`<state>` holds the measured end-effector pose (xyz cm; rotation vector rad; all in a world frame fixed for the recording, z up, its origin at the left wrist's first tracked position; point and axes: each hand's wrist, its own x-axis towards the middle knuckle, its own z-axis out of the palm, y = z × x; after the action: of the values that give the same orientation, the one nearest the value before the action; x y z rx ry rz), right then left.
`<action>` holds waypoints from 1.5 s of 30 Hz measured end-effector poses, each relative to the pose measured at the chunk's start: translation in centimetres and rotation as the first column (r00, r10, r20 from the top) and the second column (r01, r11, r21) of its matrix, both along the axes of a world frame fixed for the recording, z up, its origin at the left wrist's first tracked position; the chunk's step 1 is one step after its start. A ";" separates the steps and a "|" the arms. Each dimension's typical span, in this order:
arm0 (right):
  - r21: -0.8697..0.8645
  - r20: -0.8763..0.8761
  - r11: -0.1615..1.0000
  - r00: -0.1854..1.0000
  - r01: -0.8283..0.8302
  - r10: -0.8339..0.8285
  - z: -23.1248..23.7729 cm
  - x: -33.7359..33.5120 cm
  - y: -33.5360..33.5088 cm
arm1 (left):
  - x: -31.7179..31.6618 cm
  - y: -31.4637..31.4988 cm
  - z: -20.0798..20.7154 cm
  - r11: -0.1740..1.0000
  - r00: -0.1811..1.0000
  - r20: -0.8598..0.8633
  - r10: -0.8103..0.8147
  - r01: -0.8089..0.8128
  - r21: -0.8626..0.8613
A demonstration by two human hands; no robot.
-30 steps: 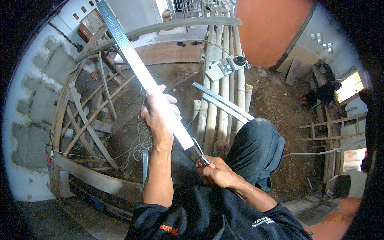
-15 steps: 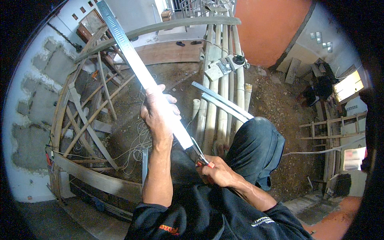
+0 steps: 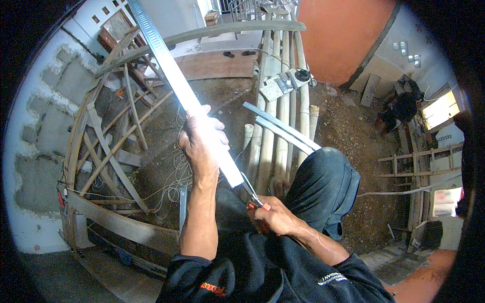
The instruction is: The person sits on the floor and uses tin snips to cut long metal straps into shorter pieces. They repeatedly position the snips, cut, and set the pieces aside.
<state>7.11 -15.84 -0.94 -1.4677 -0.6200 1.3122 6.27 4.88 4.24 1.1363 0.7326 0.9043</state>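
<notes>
A long, shiny metal channel [image 3: 174,76] with a slotted far end slants from the upper left toward my lap. My left hand [image 3: 198,144] is closed round it near its lower end, where bright glare washes out the surface. My right hand [image 3: 278,217] grips red-handled metal snips [image 3: 247,185]. Their blades are at the channel's near end; whether they bite into the metal I cannot tell. Two more metal channels [image 3: 285,129] lie beyond my bent knee [image 3: 323,187], across pale bamboo poles [image 3: 267,151].
A grey tool with a black round part [image 3: 301,76] rests on the poles. Timber and bamboo pieces [image 3: 113,156] lean at the left, with loose pale cable [image 3: 172,189] on the dirt floor. A dark-clothed person [image 3: 401,106] is at the far right, near a wooden ladder-like frame [image 3: 419,161].
The channel's far end has shifted slightly right. Both hands keep their grips, and the snips stay at the channel's near end.
</notes>
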 end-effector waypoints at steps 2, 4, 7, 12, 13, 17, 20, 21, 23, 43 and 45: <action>0.006 -0.014 1.000 1.000 0.014 -0.014 -0.1 -0.1 0.0 | 0.0 0.0 -0.1 1.000 1.000 0.004 -0.002 0.002 0.003; -0.012 -0.038 1.000 0.999 0.017 -0.017 -0.2 -0.1 0.0 | 0.0 0.0 -0.1 1.000 1.000 -0.002 0.019 -0.019 -0.001; -0.066 -0.079 0.998 0.997 0.011 -0.016 -0.3 -0.1 -0.1 | 0.1 0.0 -0.1 1.000 1.000 0.009 0.021 -0.021 -0.015; 0.000 -0.071 0.998 0.995 0.069 -0.069 -0.4 -0.3 0.0 | 0.0 0.2 0.0 1.000 0.999 0.032 0.001 -0.001 0.006; -0.041 -0.092 0.998 0.994 0.053 -0.056 -0.4 -0.4 0.0 | 0.0 0.1 0.0 1.000 1.000 0.028 0.003 -0.003 0.009; -0.102 -0.127 0.994 0.991 0.029 -0.042 -0.6 -0.5 -0.2 | 0.0 0.0 0.0 0.999 1.000 0.030 -0.003 0.002 0.048; -0.055 -0.150 0.996 0.986 0.069 -0.076 -0.8 -0.7 -0.1 | 0.0 0.1 0.1 0.998 0.999 0.034 -0.029 0.027 0.049; -0.077 -0.173 0.994 0.981 0.074 -0.086 -0.8 -0.8 0.0 | -0.1 0.1 0.1 0.998 0.999 0.026 -0.026 0.024 0.062; -0.047 0.001 0.995 0.996 0.085 -0.085 -0.8 -0.7 0.3 | -0.1 0.3 0.2 0.996 1.000 0.014 -0.017 0.015 0.091; -0.122 0.108 0.990 0.991 -0.072 0.085 -0.5 -0.4 -0.8 | -0.2 2.6 -1.7 0.975 0.988 0.153 0.007 0.027 -0.221; -0.134 0.086 0.988 0.993 -0.074 0.086 -0.5 -0.5 -0.8 | -0.2 2.8 -1.4 0.974 0.988 0.154 0.025 0.011 -0.226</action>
<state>6.59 -16.64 -1.47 -1.6316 -0.6689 1.3749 6.04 7.64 2.85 0.8517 0.6922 0.8810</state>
